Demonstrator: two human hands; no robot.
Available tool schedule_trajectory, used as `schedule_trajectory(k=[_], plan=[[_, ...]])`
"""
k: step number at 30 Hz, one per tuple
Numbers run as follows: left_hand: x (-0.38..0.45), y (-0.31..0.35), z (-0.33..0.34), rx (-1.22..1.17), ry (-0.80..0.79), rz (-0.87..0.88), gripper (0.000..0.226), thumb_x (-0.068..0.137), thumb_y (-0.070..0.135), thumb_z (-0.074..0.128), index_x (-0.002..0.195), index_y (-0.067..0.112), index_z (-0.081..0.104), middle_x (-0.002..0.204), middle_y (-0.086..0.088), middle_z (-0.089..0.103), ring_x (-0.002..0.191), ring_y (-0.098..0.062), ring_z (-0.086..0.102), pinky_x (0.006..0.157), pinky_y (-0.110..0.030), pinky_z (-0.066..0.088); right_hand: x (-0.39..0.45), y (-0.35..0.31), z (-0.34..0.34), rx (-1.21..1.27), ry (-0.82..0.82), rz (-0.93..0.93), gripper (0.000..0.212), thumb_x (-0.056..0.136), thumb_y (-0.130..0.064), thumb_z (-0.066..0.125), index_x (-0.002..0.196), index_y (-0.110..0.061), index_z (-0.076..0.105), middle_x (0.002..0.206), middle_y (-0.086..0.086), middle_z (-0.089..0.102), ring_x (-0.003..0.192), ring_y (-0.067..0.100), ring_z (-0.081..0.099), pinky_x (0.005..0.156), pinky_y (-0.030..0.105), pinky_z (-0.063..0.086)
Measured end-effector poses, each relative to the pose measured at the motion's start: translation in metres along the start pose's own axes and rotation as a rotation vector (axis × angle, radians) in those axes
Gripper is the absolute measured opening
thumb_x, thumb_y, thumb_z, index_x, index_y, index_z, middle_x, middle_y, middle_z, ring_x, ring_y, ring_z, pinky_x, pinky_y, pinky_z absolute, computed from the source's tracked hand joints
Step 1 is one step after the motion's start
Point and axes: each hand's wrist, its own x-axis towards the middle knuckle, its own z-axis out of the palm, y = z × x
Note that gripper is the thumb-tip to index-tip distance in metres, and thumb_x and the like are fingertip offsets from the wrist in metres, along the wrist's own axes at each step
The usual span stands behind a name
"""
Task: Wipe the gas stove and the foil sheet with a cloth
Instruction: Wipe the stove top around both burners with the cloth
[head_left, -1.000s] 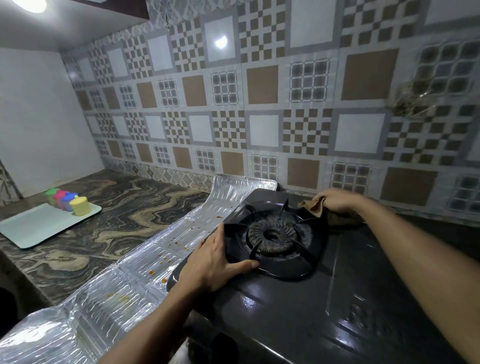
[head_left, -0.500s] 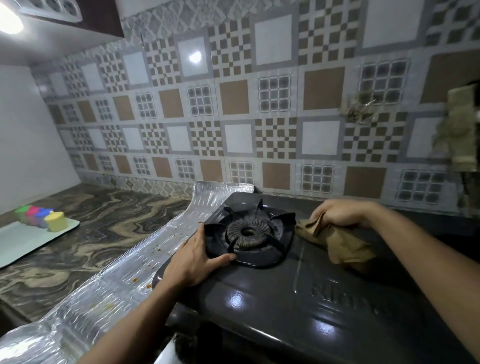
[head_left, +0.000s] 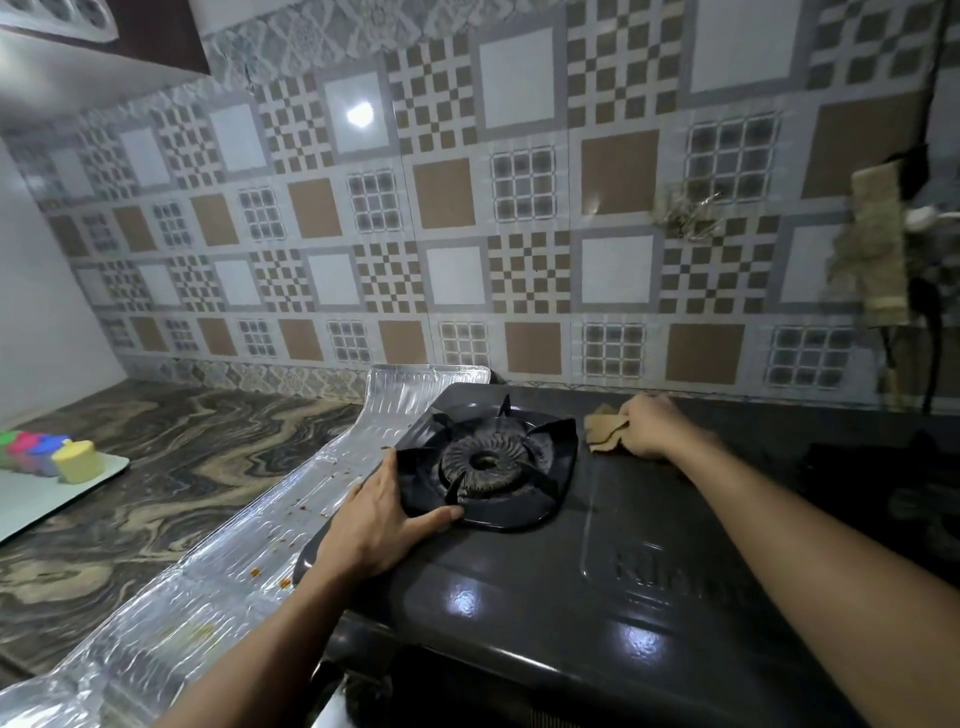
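Observation:
The black gas stove (head_left: 519, 587) fills the lower middle, with a burner and pan support (head_left: 488, 465) at its left end. My left hand (head_left: 374, 525) rests on the stove's left edge, thumb against the pan support's rim. My right hand (head_left: 649, 431) presses a crumpled brown cloth (head_left: 602, 428) onto the stove top, to the right of the burner near the back. The silver foil sheet (head_left: 218, 566) lies along the stove's left side, dotted with orange-brown crumbs.
A marbled brown counter (head_left: 156, 467) stretches left. On it a pale tray (head_left: 47, 493) carries several coloured cups (head_left: 78, 460). The patterned tiled wall (head_left: 519, 234) runs close behind the stove. Cloths and dark items hang at the far right (head_left: 878, 249). A second burner (head_left: 924, 504) sits in shadow.
My right hand slid the cloth from the back of the burner out to the right over the stove top, then back toward the rear. My left hand stayed on the pan support.

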Motion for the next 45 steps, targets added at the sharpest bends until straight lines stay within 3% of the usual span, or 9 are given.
schedule_trajectory(k=[7,13,16,19,25,30,36,40,45], plan=[[0.000,-0.005,0.004,-0.031,0.030,0.046,0.114,0.052,0.097,0.042,0.138,0.024,0.030,0.139,-0.003,0.052,0.124,-0.026,0.051,0.100,-0.042,0.043,-0.066,-0.019,0.013,-0.134,0.047,-0.177,0.023,0.084,-0.008,0.046,0.098,-0.011,0.064,0.104,0.013,0.062,0.094,0.030,0.060,0.066,0.029,0.042],[-0.002,-0.008,0.002,-0.030,-0.003,0.053,0.122,0.057,0.095,0.040,0.148,0.017,0.020,0.151,-0.006,0.039,0.135,-0.025,0.040,0.109,-0.045,0.035,-0.152,-0.033,0.042,0.066,0.009,-0.255,0.011,0.080,-0.021,0.054,0.076,-0.027,0.046,0.091,-0.004,0.043,0.090,0.021,0.052,0.078,0.037,0.047],[-0.006,-0.005,-0.001,-0.017,0.028,0.085,0.114,0.066,0.087,0.045,0.148,0.012,0.018,0.151,-0.008,0.035,0.136,-0.028,0.037,0.113,-0.044,0.028,-0.174,-0.038,0.030,0.139,-0.075,-0.231,0.013,0.077,-0.023,0.058,0.068,-0.029,0.050,0.086,-0.008,0.051,0.086,0.018,0.056,0.078,0.034,0.049],[-0.015,-0.003,-0.001,0.001,0.111,0.176,0.104,0.075,0.074,0.053,0.149,0.011,0.015,0.153,-0.010,0.028,0.141,-0.027,0.028,0.116,-0.045,0.020,-0.186,-0.035,0.002,0.165,-0.077,-0.161,0.019,0.077,-0.010,0.054,0.075,-0.028,0.057,0.083,-0.003,0.062,0.083,0.016,0.059,0.069,0.027,0.047],[-0.044,0.010,0.014,-0.013,0.029,0.255,0.099,0.084,0.070,0.044,0.153,0.012,0.000,0.162,-0.005,0.005,0.149,-0.014,0.001,0.121,-0.038,0.006,-0.156,0.014,-0.057,0.106,0.331,0.187,0.023,0.086,-0.010,0.053,0.107,-0.014,0.060,0.099,0.011,0.061,0.085,0.026,0.054,0.068,0.030,0.042],[-0.044,0.011,0.012,-0.002,0.010,0.248,0.098,0.085,0.073,0.037,0.153,0.015,-0.003,0.162,-0.006,0.004,0.149,-0.016,0.006,0.120,-0.040,0.010,-0.134,0.030,-0.014,0.060,0.163,0.420,0.036,0.089,-0.016,0.047,0.125,-0.011,0.047,0.123,0.018,0.054,0.107,0.033,0.054,0.086,0.036,0.047],[-0.044,0.012,0.011,-0.011,0.019,0.266,0.098,0.084,0.072,0.038,0.153,0.014,0.000,0.162,-0.007,0.007,0.148,-0.018,0.013,0.119,-0.042,0.016,-0.181,-0.047,0.052,-0.042,0.185,0.179,0.011,0.089,-0.024,0.046,0.099,-0.023,0.041,0.114,0.007,0.059,0.104,0.028,0.056,0.078,0.036,0.040],[-0.046,0.011,0.010,-0.039,0.023,0.290,0.094,0.086,0.068,0.040,0.153,0.014,0.002,0.161,-0.007,0.009,0.148,-0.018,0.013,0.119,-0.042,0.016,-0.227,-0.093,0.067,0.037,0.110,-0.058,0.019,0.082,-0.016,0.045,0.098,-0.026,0.044,0.104,0.000,0.063,0.096,0.025,0.056,0.071,0.038,0.041],[-0.050,0.004,0.004,-0.135,0.057,0.440,0.085,0.090,0.058,0.046,0.153,0.012,0.012,0.160,-0.003,0.016,0.147,-0.014,0.014,0.119,-0.036,0.013,-0.254,-0.060,0.025,0.232,0.161,0.044,0.025,0.081,-0.008,0.047,0.083,-0.033,0.048,0.090,0.002,0.065,0.085,0.024,0.060,0.074,0.038,0.047]])
